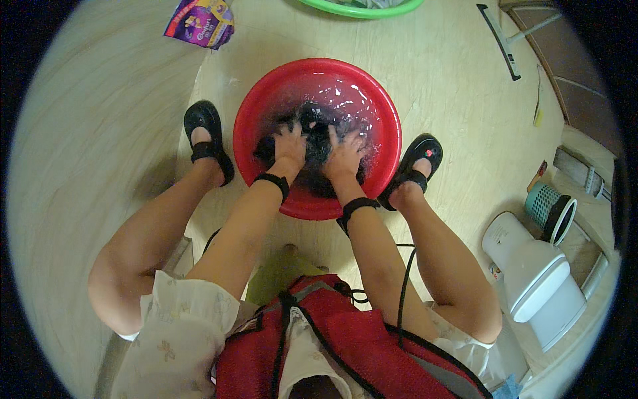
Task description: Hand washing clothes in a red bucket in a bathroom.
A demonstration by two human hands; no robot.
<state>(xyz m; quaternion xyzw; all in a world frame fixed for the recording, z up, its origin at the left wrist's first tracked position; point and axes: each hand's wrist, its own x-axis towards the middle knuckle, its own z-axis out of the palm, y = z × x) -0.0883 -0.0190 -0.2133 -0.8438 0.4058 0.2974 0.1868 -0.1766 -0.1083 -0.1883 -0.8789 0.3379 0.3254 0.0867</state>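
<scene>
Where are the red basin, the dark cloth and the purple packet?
red basin (pixel 249 126), head view, on its bare left rim.
dark cloth (pixel 318 136), head view, on the wet bunch between both hands.
purple packet (pixel 201 21), head view, on the middle of its face, top left on the floor.

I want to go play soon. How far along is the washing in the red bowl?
Done so far: the red bowl holds water and the dark cloth is soaked through. In hand: the left hand and right hand both press into that cloth under the water. Left: the cloth is not yet out of the bowl, and the green tub beyond may hold more, though only its edge shows.
</scene>
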